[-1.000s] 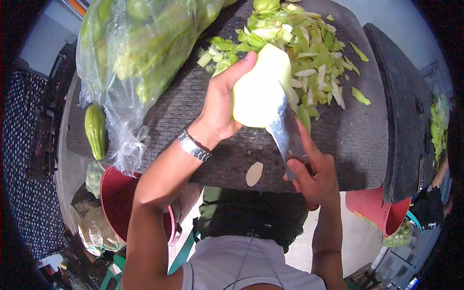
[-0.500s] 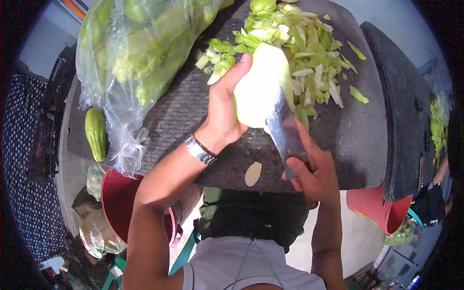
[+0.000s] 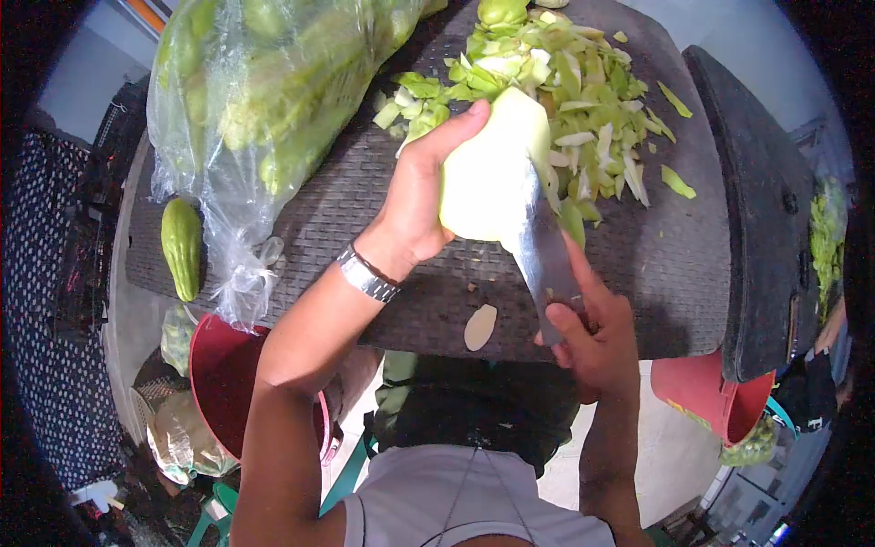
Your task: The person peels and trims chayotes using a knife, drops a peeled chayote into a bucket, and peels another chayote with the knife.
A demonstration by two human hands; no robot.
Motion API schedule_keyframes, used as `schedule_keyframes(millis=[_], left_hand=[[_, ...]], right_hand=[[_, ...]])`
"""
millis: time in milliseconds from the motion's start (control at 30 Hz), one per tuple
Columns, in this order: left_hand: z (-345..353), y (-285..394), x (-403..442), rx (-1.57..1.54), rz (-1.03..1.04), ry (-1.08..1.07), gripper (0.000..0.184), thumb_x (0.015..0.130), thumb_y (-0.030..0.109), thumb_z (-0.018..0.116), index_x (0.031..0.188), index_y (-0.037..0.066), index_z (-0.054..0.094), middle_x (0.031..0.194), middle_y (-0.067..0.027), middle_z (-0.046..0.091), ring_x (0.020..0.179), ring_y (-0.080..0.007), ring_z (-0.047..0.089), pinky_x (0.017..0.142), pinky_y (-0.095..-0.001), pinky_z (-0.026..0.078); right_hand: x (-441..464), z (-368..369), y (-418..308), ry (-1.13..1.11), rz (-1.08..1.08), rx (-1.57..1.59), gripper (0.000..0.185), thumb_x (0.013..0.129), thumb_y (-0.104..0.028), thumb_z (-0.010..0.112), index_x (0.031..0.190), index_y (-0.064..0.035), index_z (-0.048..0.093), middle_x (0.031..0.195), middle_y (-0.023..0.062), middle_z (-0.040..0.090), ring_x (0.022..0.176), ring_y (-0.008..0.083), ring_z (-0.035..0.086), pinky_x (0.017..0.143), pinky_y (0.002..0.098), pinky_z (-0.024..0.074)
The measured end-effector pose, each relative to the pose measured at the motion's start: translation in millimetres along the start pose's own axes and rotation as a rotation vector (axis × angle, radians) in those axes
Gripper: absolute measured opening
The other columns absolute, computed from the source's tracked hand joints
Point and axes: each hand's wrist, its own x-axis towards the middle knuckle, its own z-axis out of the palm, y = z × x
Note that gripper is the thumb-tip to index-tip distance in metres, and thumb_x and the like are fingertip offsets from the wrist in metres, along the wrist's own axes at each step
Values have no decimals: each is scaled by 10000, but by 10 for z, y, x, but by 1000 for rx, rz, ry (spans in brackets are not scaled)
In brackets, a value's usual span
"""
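Note:
My left hand (image 3: pixel 415 196) is wrapped round a large pale peeled vegetable (image 3: pixel 488 173), thumb along its upper left side. In my right hand (image 3: pixel 592 328) is a wide-bladed knife (image 3: pixel 545 255), whose shiny blade lies against the vegetable's lower right side. Behind them spreads a heap of green and whitish peelings (image 3: pixel 592 109). One pale oval slice (image 3: pixel 480 327) lies on the dark woven table (image 3: pixel 410 319) near the front edge.
A clear plastic bag (image 3: pixel 264 100) of green vegetables fills the table's back left, with one green vegetable (image 3: pixel 180 249) beside it. Red buckets stand below, at the left (image 3: pixel 219 383) and right (image 3: pixel 702 392). A dark chair back (image 3: pixel 756 210) is at the right.
Both hands, the knife and the vegetable shift only slightly. The blade stays against the vegetable's right side.

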Motion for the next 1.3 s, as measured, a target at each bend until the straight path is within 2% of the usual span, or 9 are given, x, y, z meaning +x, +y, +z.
schedule_keyframes(millis=[100,233,500,600,700,800,1100,1167,1300], left_hand=[[-1,-14,10,-59,9,-7,487,1017,430,560,1234,4,651,1091,-116,743,901,-221,741,811,-345,602],[29,13,-10,-58,13,-21,491,1019,432,556,1239,3,650,1105,-117,739,902,-223,741,817,-352,602],[61,-6,-42,-28,52,-40,503,1020,452,548,1220,2,650,1060,-102,740,868,-205,738,776,-344,604],[-3,-7,-27,1,29,-75,498,1022,458,545,1211,10,652,1050,-97,739,858,-195,737,762,-335,605],[13,-17,-31,7,22,-47,495,1022,462,545,1216,20,651,1047,-95,738,849,-189,736,749,-327,605],[82,-11,-63,-28,11,-23,491,1021,464,545,1215,26,654,1036,-92,737,839,-183,733,747,-319,601],[-29,-20,-28,4,-24,-102,473,1010,442,588,1187,11,667,1040,-84,726,871,-163,715,764,-301,580],[-43,-115,-5,49,-58,-62,499,1003,472,600,1183,11,666,1018,-88,727,845,-168,712,763,-311,582],[-132,-183,22,-211,-188,-221,726,1003,652,454,1145,-25,673,1082,-153,735,940,-243,727,877,-380,575]], right_hand=[[-37,99,82,110,-145,-215,667,958,-113,632,1576,-148,383,909,162,760,726,224,755,673,360,586],[-42,118,76,137,-208,-227,641,960,-104,622,1563,-151,409,898,183,760,773,277,770,741,390,593],[-79,120,-111,90,-64,-148,647,950,-75,613,1562,-144,414,847,165,752,741,256,759,702,377,583],[-51,128,6,116,-170,-183,647,953,-81,612,1564,-136,407,828,160,749,733,249,757,685,376,581],[-50,115,14,118,-115,-222,649,952,-80,613,1564,-129,403,849,167,750,749,248,760,698,372,585],[-39,155,17,173,-151,-166,654,948,-69,617,1563,-127,404,899,180,753,759,251,763,715,369,589],[7,-1,42,113,-238,-245,669,941,-62,639,1563,-141,406,1076,185,753,803,241,774,707,374,598],[28,-17,17,75,-252,-279,671,942,-64,637,1565,-141,401,1100,180,752,800,234,774,695,370,598],[15,-16,-41,87,-187,-142,694,941,-52,619,1583,-140,370,1022,135,751,706,176,725,633,332,574]])
